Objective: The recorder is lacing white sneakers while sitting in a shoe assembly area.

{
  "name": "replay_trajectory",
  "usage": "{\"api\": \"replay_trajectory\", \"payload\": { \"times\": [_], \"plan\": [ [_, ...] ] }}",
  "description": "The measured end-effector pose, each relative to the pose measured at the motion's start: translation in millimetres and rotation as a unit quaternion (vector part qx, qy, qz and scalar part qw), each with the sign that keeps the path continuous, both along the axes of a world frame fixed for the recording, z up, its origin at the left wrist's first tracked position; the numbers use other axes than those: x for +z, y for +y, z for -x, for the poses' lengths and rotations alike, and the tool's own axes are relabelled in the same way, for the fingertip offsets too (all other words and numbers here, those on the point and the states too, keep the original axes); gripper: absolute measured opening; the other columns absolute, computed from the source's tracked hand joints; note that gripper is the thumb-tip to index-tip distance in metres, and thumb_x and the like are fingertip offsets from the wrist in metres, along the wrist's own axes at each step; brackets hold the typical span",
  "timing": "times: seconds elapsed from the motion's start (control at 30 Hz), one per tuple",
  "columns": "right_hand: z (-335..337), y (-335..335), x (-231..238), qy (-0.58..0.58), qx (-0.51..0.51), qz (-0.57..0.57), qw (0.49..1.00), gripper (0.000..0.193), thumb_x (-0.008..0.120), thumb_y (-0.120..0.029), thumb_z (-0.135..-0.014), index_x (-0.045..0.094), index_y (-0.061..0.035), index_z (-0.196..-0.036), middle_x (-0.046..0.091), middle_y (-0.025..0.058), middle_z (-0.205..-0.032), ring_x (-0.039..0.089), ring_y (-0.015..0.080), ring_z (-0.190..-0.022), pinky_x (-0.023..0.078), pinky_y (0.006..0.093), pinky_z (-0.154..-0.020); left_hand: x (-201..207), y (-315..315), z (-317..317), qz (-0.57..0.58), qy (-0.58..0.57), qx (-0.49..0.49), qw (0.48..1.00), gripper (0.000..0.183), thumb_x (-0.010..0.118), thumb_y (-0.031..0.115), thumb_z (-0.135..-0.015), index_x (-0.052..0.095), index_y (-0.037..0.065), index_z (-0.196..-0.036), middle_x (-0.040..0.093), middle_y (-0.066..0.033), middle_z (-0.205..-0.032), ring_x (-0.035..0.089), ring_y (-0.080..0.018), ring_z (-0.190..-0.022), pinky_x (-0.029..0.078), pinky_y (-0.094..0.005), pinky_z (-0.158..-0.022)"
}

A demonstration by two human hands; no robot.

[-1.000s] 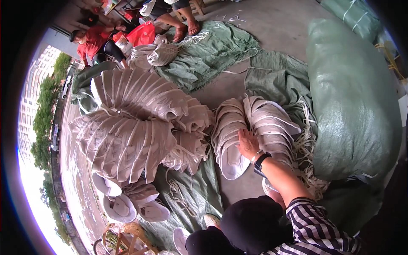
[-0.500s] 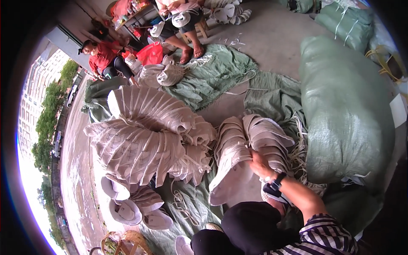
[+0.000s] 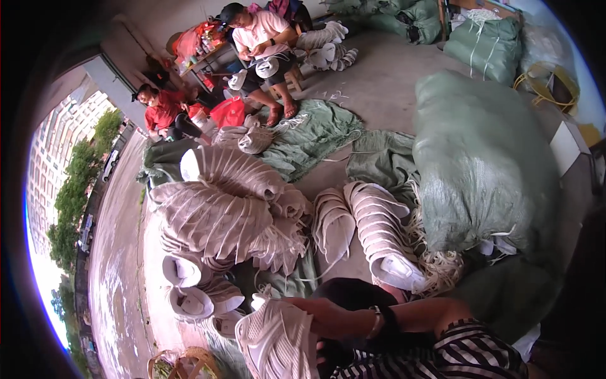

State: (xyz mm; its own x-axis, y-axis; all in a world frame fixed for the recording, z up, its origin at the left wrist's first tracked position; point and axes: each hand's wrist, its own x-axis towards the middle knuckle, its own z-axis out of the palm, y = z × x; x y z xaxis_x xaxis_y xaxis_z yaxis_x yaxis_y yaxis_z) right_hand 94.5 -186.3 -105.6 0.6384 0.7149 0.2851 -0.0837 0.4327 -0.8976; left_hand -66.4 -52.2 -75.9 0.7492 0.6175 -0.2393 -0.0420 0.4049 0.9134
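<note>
My right hand (image 3: pixel 320 314) is closed on a white mesh shoe upper (image 3: pixel 271 344), held low in front of me over my lap. The shoe upper hides its fingertips. My left hand does not show. Ahead of my knees stand two rows of nested shoe uppers: a short row (image 3: pixel 332 224) and, to its right, a longer row (image 3: pixel 374 218) that curves toward me. Left of them lies a big heap of nested shoe uppers (image 3: pixel 214 211). A few more loose shoe uppers (image 3: pixel 189 302) lie nearer, at the left.
A bulging green sack (image 3: pixel 483 164) stands at the right, beside a tangle of pale cords (image 3: pixel 440 271). Green sheeting (image 3: pixel 315 136) covers part of the floor. A wicker basket (image 3: pixel 196 361) sits at the near left. Two people sit farther back, one holding a shoe upper (image 3: pixel 266 67).
My right hand has moved from the short row down toward my lap, with a shoe upper in it. That row is shorter now. The view has tilted up, showing more of the seated person.
</note>
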Motion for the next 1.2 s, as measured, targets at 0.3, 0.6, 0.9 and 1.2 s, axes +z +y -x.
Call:
{"api": "replay_trajectory", "payload": {
  "times": [0.3,0.6,0.9,1.2],
  "plan": [
    [-3,6,12,-0.241,0.058,0.052,0.967,0.036,0.054,-0.019,-0.089,0.050,-0.0049,-0.122,0.063,0.0152,-0.103,0.064,0.0223,-0.091,0.048,0.0313,-0.077,3,8,53,0.065,-0.105,-0.084,0.989,0.056,0.030,0.043,-0.095,0.037,0.006,-0.136,0.049,-0.0108,-0.130,0.050,-0.0270,-0.116,0.041,-0.0420,-0.098],
    [7,13,10,-0.324,-0.117,0.310,0.886,0.037,0.057,-0.026,-0.087,0.054,-0.0057,-0.118,0.057,0.0165,-0.113,0.055,0.0335,-0.104,0.046,0.0372,-0.087,-48,58,30,0.018,-0.023,-0.106,0.994,0.037,0.044,0.024,-0.097,0.046,0.001,-0.125,0.057,-0.0092,-0.119,0.056,-0.0175,-0.104,0.044,-0.0306,-0.091],
    [8,25,11,-0.297,-0.046,0.250,0.921,0.018,0.064,-0.010,-0.078,0.061,-0.0019,-0.093,0.058,0.0090,-0.090,0.058,0.0201,-0.079,0.047,0.0303,-0.073,-68,76,40,0.024,-0.001,-0.226,0.974,0.052,0.037,0.043,-0.097,0.043,0.006,-0.132,0.056,-0.0047,-0.122,0.053,-0.0149,-0.109,0.041,-0.0289,-0.090],
    [19,26,18,-0.399,-0.038,0.158,0.903,0.021,0.062,-0.009,-0.077,0.061,-0.0029,-0.097,0.059,0.0125,-0.097,0.060,0.0298,-0.086,0.048,0.0354,-0.078,-14,71,-6,-0.390,0.015,-0.197,0.899,0.052,0.063,0.019,-0.081,0.047,0.002,-0.127,0.037,-0.0138,-0.136,0.040,-0.0244,-0.122,0.033,-0.0360,-0.102]
  ]
}}
